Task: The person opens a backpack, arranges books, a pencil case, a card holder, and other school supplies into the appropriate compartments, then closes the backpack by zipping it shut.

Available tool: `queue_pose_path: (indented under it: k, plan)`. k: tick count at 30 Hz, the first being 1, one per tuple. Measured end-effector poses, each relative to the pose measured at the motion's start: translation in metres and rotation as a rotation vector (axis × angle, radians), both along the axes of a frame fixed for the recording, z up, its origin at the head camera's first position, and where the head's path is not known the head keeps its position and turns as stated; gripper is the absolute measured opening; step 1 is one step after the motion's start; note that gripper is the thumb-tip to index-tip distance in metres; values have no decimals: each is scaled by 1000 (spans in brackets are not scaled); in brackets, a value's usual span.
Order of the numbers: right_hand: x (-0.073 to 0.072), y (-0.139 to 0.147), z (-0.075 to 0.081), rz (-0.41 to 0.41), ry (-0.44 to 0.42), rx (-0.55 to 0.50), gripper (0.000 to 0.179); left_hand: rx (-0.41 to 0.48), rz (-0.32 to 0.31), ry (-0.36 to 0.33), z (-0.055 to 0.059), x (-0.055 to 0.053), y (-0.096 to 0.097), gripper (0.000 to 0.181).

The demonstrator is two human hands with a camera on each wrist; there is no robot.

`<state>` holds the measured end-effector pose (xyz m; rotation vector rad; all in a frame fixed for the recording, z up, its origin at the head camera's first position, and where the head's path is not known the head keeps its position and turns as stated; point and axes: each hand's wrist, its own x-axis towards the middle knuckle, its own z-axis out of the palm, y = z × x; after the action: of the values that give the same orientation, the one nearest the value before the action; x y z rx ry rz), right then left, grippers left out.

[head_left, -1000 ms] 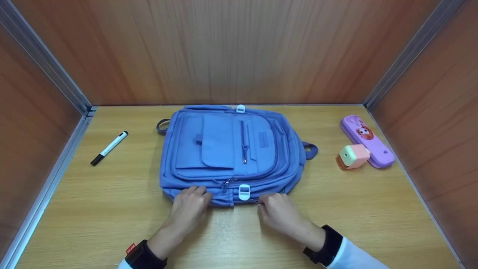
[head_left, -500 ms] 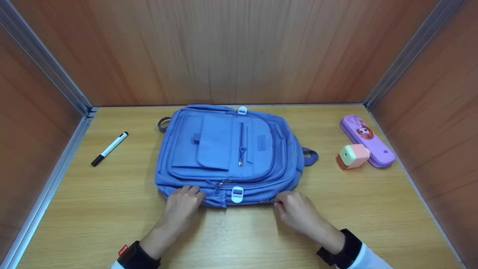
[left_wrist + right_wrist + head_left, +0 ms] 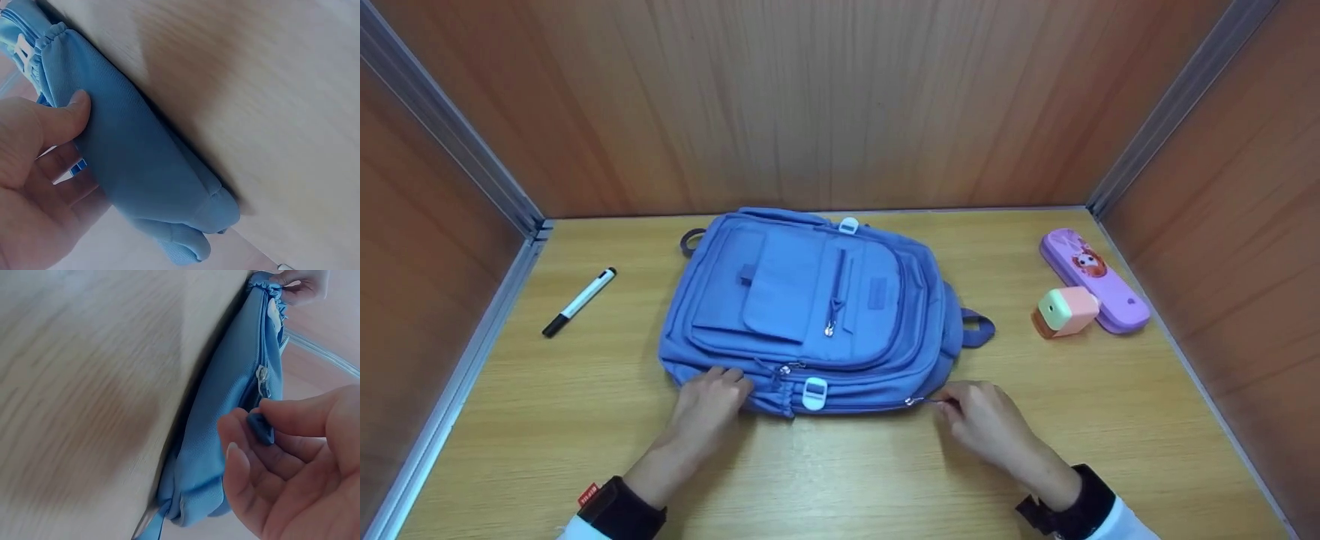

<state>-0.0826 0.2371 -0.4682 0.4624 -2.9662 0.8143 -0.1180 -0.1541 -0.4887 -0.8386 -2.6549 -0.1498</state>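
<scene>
A blue backpack (image 3: pixel 795 300) lies front side up on the wooden table, its top handle (image 3: pixel 978 330) toward the right. My left hand (image 3: pixel 709 401) grips the side pocket (image 3: pixel 129 135) at the near left corner, thumb on the outside of the fabric. On the near side, my right hand (image 3: pixel 986 420) pinches the dark zipper pull (image 3: pixel 260 427) between thumb and fingers. The metal slider (image 3: pixel 262 374) sits just beyond those fingertips, and a gap in the zipper shows beside it. A white strap buckle (image 3: pixel 814 394) is between my two hands.
A white marker with a black cap (image 3: pixel 579 303) lies at the left. On the right are a purple case (image 3: pixel 1099 289) with a cartoon picture and a small pink and green block-shaped thing (image 3: pixel 1069 310). Wooden panels (image 3: pixel 810 105) enclose the back and sides.
My right hand has drawn the zipper pull rightward along the near side. The backpack has turned a little and its bottom end has shifted left, together with my left hand.
</scene>
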Motion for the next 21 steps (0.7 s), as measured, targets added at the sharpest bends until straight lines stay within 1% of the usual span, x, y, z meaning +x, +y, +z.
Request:
queue_pose_path:
  k: [4, 9, 14, 16, 18, 20, 21]
  plan:
    - [-3, 7, 2, -12, 5, -1, 11, -22, 8, -6, 0, -6, -8, 34]
    - [-7, 15, 8, -48, 20, -24, 9, -15, 37, -30, 2, -16, -22, 31]
    - [-5, 12, 10, -16, 31, -48, 8, -1, 61, -66, 5, -26, -31, 29]
    - [-1, 8, 10, -6, 44, -33, 8, 27, 92, -112, 6, -28, -29, 30]
    - [4, 4, 10, 4, 64, -9, 8, 71, 139, -167, 9, -28, -23, 33]
    - [9, 0, 10, 24, 92, 10, 7, 136, 184, -218, 14, -25, -11, 39]
    - [11, -2, 10, 38, 106, 15, 7, 153, 199, -237, 16, -23, -3, 42]
